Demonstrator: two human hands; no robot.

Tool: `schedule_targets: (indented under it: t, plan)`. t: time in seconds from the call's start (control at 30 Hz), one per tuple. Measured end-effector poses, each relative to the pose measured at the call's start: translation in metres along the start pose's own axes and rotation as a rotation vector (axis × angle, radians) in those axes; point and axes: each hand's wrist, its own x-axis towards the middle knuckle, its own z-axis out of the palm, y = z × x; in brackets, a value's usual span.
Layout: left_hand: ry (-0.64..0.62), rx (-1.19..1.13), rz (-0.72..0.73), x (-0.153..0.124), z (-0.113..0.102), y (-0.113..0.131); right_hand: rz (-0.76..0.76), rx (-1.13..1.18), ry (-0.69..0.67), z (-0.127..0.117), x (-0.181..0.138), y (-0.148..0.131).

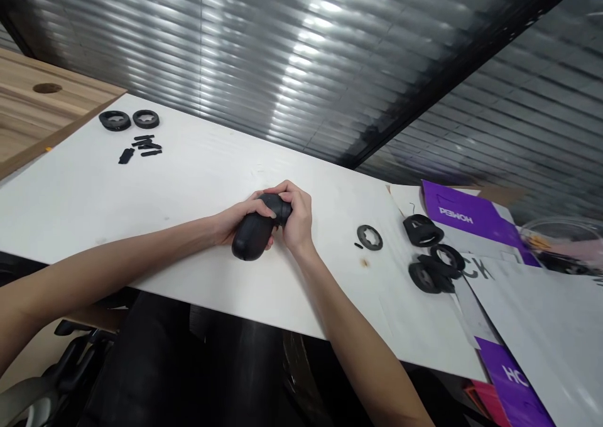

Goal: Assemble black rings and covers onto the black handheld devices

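Both my hands grip one black rounded handle-shaped part [252,235] on the white table [141,194]. My left hand [233,220] wraps its body from the left, thumb across the top. My right hand [296,216] is closed over its far end, fingers curled and hiding that end. A flat black ring with a toothed hole [370,237] lies on the table to the right of my hands, with a tiny black pin [358,245] beside it.
A cluster of black ring parts [433,260] lies further right, near purple-and-white boxes [471,216]. Two black rings [129,120] and several small black pieces [144,147] lie at the far left. A wooden desk [28,110] adjoins on the left. Corrugated metal wall behind.
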Motion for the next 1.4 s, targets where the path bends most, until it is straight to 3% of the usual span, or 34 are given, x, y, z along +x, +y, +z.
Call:
schedule_targets:
  t: [0.3, 0.73, 0.87, 1.1, 1.4]
  plan:
    - [-0.034, -0.025, -0.114, 0.002, -0.002, 0.002, -0.016, -0.098, 0.042, 0.0, -0.012, -0.002]
    - [-0.061, -0.063, -0.118, 0.004, -0.006, -0.001, -0.076, -0.045, -0.016, -0.002, -0.015, 0.006]
    - [-0.032, -0.103, -0.154, 0.005, -0.005, 0.0, -0.112, -0.12, -0.034, -0.006, -0.008, 0.008]
    - [0.058, -0.13, -0.128, 0.009, 0.001, 0.001, -0.037, -0.018, -0.14, -0.01, 0.005, 0.013]
    - [0.052, -0.119, -0.089, 0.01, -0.004, 0.001, -0.064, 0.027, -0.104, -0.02, 0.007, 0.007]
